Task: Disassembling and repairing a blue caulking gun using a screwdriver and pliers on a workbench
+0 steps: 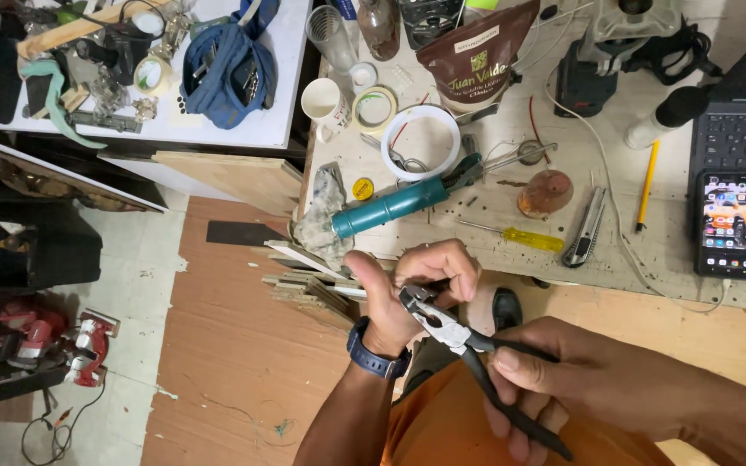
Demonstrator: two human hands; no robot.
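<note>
My right hand (580, 380) grips the black handles of a pair of pliers (459, 338) at the lower middle of the head view. The metal jaws point up and left toward my left hand (407, 285). That hand is curled shut around something small and dark that meets the jaws; what it is I cannot tell. A dark blue watch (375, 355) sits on my left wrist. Both hands hover just in front of the workbench edge (563, 276), above my orange-clad lap.
The workbench holds a teal tube (390, 207), a yellow screwdriver (520, 237), a utility knife (584, 229), a yellow pencil (647, 185), a phone (729, 224), a laptop (740, 138), tape rolls, a white cup (325, 103) and a brown pouch (477, 60). A white table stands left.
</note>
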